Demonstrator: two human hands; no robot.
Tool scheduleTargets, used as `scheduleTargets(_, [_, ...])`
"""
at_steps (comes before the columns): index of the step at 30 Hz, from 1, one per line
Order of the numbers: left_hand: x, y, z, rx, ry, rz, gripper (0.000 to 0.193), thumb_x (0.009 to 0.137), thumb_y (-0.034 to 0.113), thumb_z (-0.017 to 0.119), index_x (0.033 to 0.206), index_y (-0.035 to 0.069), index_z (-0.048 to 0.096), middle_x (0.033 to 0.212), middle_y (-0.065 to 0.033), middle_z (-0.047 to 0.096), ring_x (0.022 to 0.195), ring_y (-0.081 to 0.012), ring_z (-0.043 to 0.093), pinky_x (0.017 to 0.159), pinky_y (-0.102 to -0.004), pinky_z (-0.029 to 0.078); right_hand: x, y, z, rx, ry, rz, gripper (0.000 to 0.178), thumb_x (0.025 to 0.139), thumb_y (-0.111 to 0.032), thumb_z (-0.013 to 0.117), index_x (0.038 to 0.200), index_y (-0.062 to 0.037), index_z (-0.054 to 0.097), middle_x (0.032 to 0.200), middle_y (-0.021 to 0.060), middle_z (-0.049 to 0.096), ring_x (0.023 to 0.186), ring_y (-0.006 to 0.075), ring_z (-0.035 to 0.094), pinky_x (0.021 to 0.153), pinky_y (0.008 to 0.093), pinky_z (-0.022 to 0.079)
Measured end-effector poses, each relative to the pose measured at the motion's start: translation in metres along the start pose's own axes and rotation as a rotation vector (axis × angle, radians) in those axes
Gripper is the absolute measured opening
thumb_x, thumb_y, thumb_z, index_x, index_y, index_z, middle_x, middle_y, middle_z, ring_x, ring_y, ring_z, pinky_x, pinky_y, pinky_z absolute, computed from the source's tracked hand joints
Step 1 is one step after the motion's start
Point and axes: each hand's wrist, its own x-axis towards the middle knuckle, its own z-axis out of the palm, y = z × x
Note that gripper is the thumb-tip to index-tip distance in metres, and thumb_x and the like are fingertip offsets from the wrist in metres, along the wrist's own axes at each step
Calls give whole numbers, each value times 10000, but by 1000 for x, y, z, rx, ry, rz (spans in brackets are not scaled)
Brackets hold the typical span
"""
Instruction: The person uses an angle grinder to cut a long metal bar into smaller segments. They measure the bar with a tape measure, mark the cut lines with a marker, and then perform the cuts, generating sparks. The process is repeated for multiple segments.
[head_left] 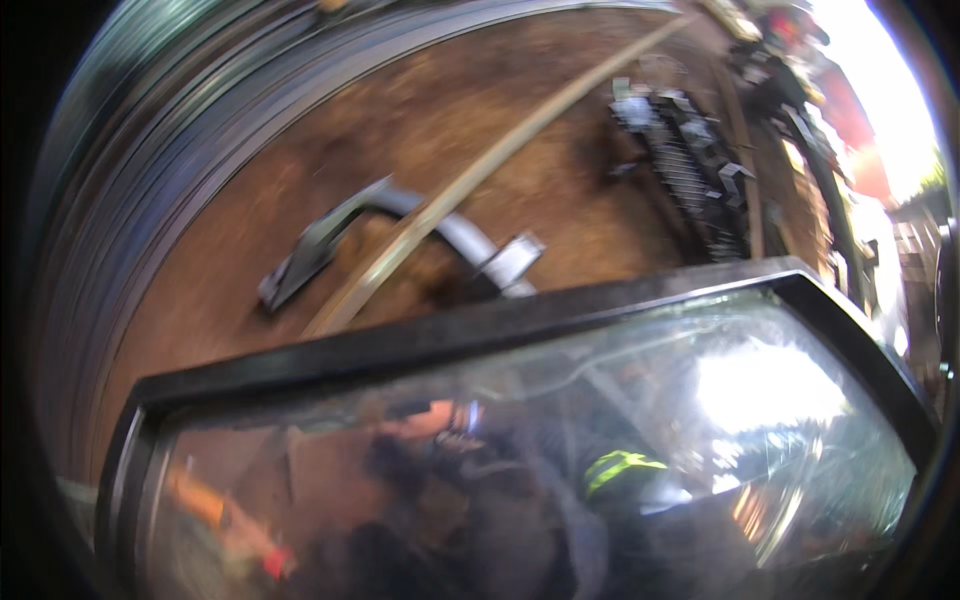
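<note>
A large pane [520, 440] in a thick black frame [450, 335] fills the lower half of the head view, tilted up to the right. Neither of my hands shows directly. In the glass are blurred, skin-coloured and orange shapes, dark clothing and a yellow-green band; I cannot tell whether they are reflections or lie behind it, nor whose they are. Just beyond the frame, a grey, arched metal piece [460, 238] with a pale block at one end lies on the brown ground. What my hands hold or touch is hidden.
A long, thin strip [500, 150] runs slantwise over the brown ground [400, 90]. Dark ribbed metal parts [685, 165] lie at the far right. Curved, streaked metal-like bands [170, 170] border the left. Blurred red and dark things stand at the bright right edge.
</note>
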Motion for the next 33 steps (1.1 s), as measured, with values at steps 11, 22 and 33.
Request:
scheduleTargets(11, [-174,127,22,47,-644,880,390,847,272,795,1131,25,692,1069,-108,711,1013,-266,665,954,-401,501,61,-43,58,714,476,-69,468,842,-197,797,1220,-10,594,1089,142,684,1016,264,680,878,375,555])
scheduleTargets(22, [-13,79,51,853,-660,476,695,718,172,824,1333,65,518,1347,-159,567,1293,-353,525,1086,-582,379,-42,-43,-71,231,805,-4,409,724,-22,798,1091,-33,618,899,73,694,787,188,693,739,330,569])
scheduleTargets(33, [-75,115,93,788,-669,589,585,730,223,841,1199,70,526,1152,-127,605,1153,-331,597,979,-542,435,-38,-42,-71,111,741,35,333,729,16,795,1031,-28,661,902,67,707,789,165,684,726,317,563])
